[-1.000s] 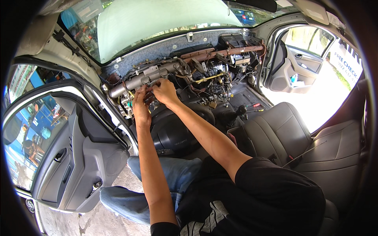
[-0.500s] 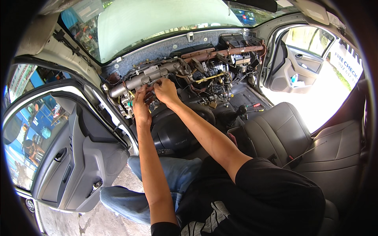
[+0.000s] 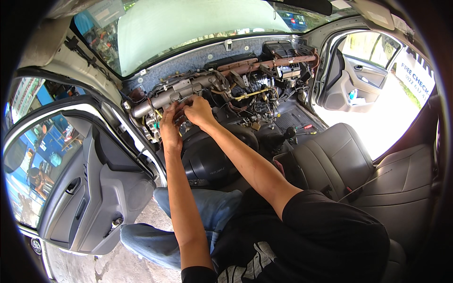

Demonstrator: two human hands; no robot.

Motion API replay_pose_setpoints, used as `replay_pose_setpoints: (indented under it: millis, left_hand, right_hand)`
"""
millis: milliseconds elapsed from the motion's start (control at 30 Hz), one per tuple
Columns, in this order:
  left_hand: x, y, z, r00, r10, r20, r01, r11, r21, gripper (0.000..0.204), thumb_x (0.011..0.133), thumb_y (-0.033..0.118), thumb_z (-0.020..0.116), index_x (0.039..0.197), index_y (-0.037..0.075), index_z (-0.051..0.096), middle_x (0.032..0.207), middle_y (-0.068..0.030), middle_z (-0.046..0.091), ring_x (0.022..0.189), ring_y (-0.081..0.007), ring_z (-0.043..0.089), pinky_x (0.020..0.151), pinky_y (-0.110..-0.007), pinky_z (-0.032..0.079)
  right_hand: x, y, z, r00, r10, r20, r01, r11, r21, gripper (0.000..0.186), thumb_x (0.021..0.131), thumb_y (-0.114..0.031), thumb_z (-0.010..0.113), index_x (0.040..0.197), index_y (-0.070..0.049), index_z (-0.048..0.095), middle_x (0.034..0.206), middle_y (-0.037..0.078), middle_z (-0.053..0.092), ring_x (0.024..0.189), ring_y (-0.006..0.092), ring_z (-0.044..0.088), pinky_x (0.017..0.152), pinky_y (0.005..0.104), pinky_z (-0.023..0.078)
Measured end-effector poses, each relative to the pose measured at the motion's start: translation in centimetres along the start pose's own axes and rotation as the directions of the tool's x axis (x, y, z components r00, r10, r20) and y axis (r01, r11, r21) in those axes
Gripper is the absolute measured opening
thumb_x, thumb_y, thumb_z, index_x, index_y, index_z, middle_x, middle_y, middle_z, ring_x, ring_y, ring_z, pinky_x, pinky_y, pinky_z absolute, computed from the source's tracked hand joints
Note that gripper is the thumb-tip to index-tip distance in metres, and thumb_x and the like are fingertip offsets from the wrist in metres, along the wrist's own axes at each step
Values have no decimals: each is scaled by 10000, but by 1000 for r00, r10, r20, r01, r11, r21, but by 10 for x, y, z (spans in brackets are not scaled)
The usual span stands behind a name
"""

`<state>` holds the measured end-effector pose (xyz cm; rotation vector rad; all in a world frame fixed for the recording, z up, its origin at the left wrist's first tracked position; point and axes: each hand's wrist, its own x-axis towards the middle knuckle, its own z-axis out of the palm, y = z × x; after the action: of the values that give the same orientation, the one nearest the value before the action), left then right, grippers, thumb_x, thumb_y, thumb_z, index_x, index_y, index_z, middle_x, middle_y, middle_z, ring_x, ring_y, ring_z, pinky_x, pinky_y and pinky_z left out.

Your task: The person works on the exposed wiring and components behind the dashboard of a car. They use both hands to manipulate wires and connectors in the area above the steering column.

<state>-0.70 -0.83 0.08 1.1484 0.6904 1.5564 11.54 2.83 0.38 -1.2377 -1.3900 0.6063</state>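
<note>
1. The left hand (image 3: pixel 169 126) reaches up under the grey metal crossbeam (image 3: pixel 174 96) of a stripped car dashboard, near the beam's left end. Its fingers curl against the wiring and brackets just below the beam; whether they clench anything cannot be told.
2. The right hand (image 3: pixel 198 112) sits just beside the left, touching the underside of the same beam a little further toward its middle. Its fingers are bent in among the parts there, and what they pinch, if anything, is hidden.
3. The beam runs across the front of the cabin below the windscreen (image 3: pixel 188 28), tilted up toward the right, where it joins a rust-brown bar (image 3: pixel 264 65).
4. A tangle of cables and connectors (image 3: pixel 255 101) hangs behind and to the right of the hands.
5. Below the hands lies a dark plastic housing (image 3: pixel 210 162) on the floor, by the person's knees.
6. The grey driver's door (image 3: pixel 89 188) stands open at the left edge.
7. A grey passenger seat (image 3: pixel 330 160) is to the right, with the far door (image 3: pixel 358 82) open too.
</note>
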Motion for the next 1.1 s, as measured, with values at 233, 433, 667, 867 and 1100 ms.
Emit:
replay_pose_setpoints:
  millis: [233, 433, 667, 867, 1100]
  left_hand:
    - [3, -2, -1, 1000, -4, -29, 4, 1000, 9, 421, 1051, 269, 497, 1351, -15, 578, 1165, -114, 689, 1088, -212, 637, 939, -359, 472]
    - [5, -4, -4, 1000, -4, -29, 3, 1000, -10, 395, 1047, 262, 511, 1323, -6, 595, 1135, -106, 694, 1068, -206, 645, 924, -357, 479]
    - [6, -7, -6, 1000, 15, -22, -15, 1000, -23, 396, 1042, 254, 513, 1327, -9, 591, 1137, -110, 691, 1074, -208, 644, 929, -363, 479]
    - [5, -5, -5, 1000, 19, -19, -20, 999, -30, 403, 1042, 256, 514, 1336, -10, 584, 1137, -108, 685, 1066, -207, 641, 929, -357, 477]
    - [3, -2, -4, 1000, 13, -19, -14, 1000, -26, 409, 1041, 264, 522, 1338, -12, 580, 1135, -106, 684, 1067, -206, 640, 915, -354, 478]
  right_hand:
    - [1, 0, 2, 999, 1, -46, -3, 999, -43, 220, 836, -120, 632, 975, 18, 731, 950, 216, 745, 932, 352, 729, 828, 417, 553]
    - [2, 4, 4, 998, -28, -54, 26, 999, -39, 225, 830, -118, 628, 974, 23, 728, 944, 221, 743, 925, 356, 727, 818, 416, 554]
    - [4, 6, 6, 999, -15, -43, 14, 999, -36, 212, 798, -83, 627, 950, 20, 732, 931, 228, 740, 924, 355, 727, 816, 414, 552]
    - [2, 3, 5, 1000, -4, -31, 3, 999, -41, 214, 785, -69, 619, 944, 19, 733, 926, 233, 738, 927, 363, 724, 821, 422, 552]
    - [2, 2, 4, 999, -15, -52, 11, 997, -72, 223, 805, -85, 606, 953, 18, 737, 930, 240, 735, 929, 380, 720, 829, 438, 553]
